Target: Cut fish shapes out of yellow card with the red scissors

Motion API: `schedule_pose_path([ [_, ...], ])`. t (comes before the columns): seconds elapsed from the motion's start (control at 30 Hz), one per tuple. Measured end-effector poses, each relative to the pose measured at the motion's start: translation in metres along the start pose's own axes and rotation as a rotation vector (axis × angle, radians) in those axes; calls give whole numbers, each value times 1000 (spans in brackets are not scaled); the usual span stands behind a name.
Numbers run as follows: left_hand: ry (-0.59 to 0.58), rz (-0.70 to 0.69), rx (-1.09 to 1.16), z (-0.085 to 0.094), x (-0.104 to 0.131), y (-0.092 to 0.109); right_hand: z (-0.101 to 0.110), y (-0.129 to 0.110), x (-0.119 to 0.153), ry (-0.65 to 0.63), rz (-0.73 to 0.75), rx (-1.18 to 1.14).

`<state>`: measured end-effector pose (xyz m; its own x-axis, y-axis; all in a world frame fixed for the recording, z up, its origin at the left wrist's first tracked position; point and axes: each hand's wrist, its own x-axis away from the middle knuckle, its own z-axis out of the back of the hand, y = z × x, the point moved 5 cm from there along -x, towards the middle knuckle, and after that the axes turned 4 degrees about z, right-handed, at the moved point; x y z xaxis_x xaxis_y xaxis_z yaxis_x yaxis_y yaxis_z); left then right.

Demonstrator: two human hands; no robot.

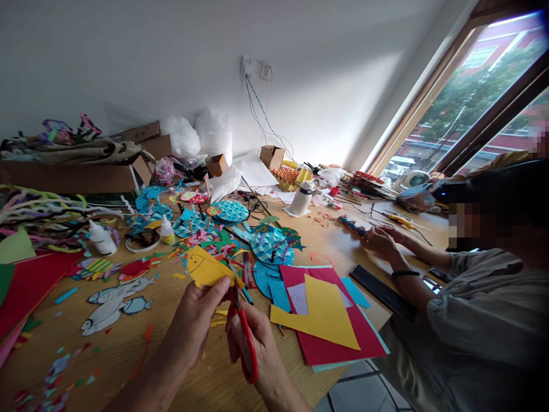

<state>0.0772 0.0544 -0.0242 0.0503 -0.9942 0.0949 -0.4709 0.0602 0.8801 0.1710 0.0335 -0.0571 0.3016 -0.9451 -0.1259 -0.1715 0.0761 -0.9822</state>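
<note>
A yellow paper fish with a drawn eye and gill line is pinched between the thumb and fingers of my left hand. My right hand is closed around the handles of red-handled scissors. Their dark blades meet the paper at the tail end of the fish, close to my left thumb. Right of my hands, a cut yellow sheet lies on red paper. Grey-white paper fish lie on the table to the left.
Glue bottles stand behind my hands, among paper scraps and blue scaly paper shapes. Coloured sheets and pipe cleaners lie at the left. A co-worker's hands hold a small craft piece at the right, beside a black phone-like slab.
</note>
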Motion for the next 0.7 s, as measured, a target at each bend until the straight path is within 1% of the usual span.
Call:
schedule_pose_path([
  [0.17,0,-9,-30,4,-2,0,1,-1,0,7,-45,10],
  [0.3,-10,13,-84,7,-5,1,2,-5,0,7,-75,27],
  [0.47,-38,28,-176,7,-5,4,4,-8,1,8,-83,68],
  [0.7,-41,30,-232,9,-9,6,9,-5,4,-17,-77,136],
])
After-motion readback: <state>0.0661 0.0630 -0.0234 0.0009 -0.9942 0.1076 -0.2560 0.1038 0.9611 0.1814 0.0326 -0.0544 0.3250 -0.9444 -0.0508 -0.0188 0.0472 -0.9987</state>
